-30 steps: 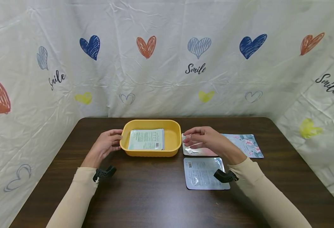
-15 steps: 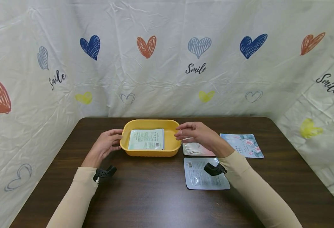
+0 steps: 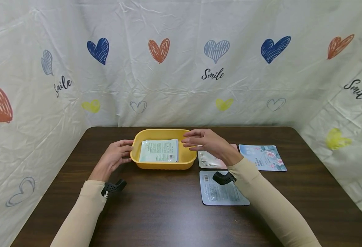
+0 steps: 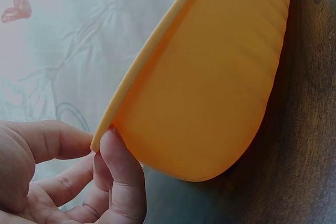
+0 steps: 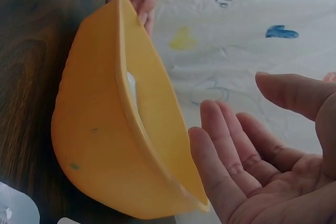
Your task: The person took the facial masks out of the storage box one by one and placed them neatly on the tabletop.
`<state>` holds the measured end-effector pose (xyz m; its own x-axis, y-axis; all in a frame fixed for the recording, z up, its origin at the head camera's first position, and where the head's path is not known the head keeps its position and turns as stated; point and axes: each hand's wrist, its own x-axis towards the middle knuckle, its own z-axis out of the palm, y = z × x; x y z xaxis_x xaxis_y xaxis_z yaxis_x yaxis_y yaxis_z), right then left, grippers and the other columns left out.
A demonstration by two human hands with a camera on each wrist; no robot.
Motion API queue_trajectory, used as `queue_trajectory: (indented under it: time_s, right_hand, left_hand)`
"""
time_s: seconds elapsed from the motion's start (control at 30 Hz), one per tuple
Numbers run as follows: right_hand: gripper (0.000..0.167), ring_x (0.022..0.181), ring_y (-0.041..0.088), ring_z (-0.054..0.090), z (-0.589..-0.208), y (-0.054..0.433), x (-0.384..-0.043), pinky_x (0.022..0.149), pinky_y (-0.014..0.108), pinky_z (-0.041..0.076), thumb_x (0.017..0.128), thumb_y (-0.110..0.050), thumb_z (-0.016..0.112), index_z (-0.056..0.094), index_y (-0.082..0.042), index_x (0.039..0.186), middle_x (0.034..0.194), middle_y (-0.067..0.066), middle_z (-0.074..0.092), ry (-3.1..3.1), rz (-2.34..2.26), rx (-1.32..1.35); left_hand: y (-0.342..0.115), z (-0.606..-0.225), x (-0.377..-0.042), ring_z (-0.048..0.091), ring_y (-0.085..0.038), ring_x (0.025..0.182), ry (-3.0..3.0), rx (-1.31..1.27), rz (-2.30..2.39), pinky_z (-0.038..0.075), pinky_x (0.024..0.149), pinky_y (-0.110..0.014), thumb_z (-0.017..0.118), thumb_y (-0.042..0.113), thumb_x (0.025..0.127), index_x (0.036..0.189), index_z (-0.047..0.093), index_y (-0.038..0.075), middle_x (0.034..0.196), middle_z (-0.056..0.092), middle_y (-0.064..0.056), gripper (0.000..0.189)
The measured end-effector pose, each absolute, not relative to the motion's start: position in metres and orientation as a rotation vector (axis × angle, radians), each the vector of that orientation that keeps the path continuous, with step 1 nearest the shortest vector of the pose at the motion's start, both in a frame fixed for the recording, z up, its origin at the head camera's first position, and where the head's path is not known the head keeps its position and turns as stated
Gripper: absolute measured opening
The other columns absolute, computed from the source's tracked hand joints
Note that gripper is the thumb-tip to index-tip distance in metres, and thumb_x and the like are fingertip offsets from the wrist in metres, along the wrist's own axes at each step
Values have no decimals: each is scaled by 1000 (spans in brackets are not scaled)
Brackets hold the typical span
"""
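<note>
Looks partway: green-print packet [image 3: 159, 151] in yellow tray [image 3: 163, 166]; pink packet [image 3: 210, 161], grey packet [image 3: 221, 193], floral packet [image 3: 262, 157] outside on worktop [image 3: 150, 212]. Left hand [image 3: 114, 157] pinches tray rim; right hand [image 3: 210, 143] empty, fingers extended.

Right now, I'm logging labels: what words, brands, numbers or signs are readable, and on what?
"Smile": three times on the white heart-printed fabric backdrop.
Too small to read: print on the flat pale-green packet in the yellow plastic tray, the glossy silver-blue packet and the blue floral packet.
Shiny silver-pink packet: partly hidden, nothing legible.
</note>
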<state>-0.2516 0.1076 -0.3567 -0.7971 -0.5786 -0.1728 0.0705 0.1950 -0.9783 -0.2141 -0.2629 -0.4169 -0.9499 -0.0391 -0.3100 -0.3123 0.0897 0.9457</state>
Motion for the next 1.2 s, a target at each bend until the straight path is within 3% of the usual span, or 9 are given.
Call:
queue_trajectory:
  time_s: [0.23, 0.37, 0.6, 0.8, 1.03, 1.2]
  right_hand:
    - [49, 124, 34, 62, -358, 93, -259, 105, 44, 50, 93, -9, 73, 55, -2, 138, 135, 20, 63, 1951, -1662, -447]
    - [52, 129, 37, 58, -362, 86, -264, 105, 41, 50, 93, -11, 74, 54, -2, 140, 141, 23, 58, 1962, -1644, -443]
    - [57, 123, 27, 63, -367, 75, -270, 109, 46, 46, 91, -13, 76, 53, -3, 142, 142, 22, 58, 1960, -1639, -451]
    - [64, 124, 28, 61, -376, 62, -276, 111, 48, 44, 92, -12, 75, 47, 2, 147, 144, 23, 56, 1953, -1632, -458]
    - [63, 126, 27, 58, -383, 46, -278, 113, 50, 41, 91, -15, 77, 50, -1, 146, 138, 13, 61, 1999, -1591, -410]
    - [61, 123, 28, 58, -387, 38, -278, 111, 55, 42, 92, -14, 75, 50, 0, 146, 137, 15, 60, 2009, -1579, -381]
  left_hand:
    - [-264, -417, -215, 64, -24, 102, 2160, -361, 1965, 58, 77, -30, 59, 15, 102, 146, 50, 6, 141, 53, -19, 46]
    - [-265, -418, -216, 63, -26, 105, 2162, -365, 1959, 58, 78, -29, 58, 15, 103, 146, 50, 7, 143, 52, -19, 45]
    - [-264, -417, -215, 61, -30, 109, 2153, -347, 1967, 58, 78, -30, 57, 15, 103, 149, 48, 6, 147, 49, -20, 47]
    - [-264, -420, -215, 62, -28, 108, 2153, -354, 1965, 59, 79, -31, 58, 14, 103, 148, 49, 6, 145, 50, -20, 46]
    - [-263, -420, -215, 62, -29, 108, 2161, -355, 1975, 59, 82, -34, 58, 13, 102, 147, 50, 6, 144, 51, -19, 46]
    - [-264, -421, -214, 61, -29, 107, 2160, -362, 1977, 59, 81, -33, 58, 14, 102, 145, 52, 7, 142, 52, -18, 44]
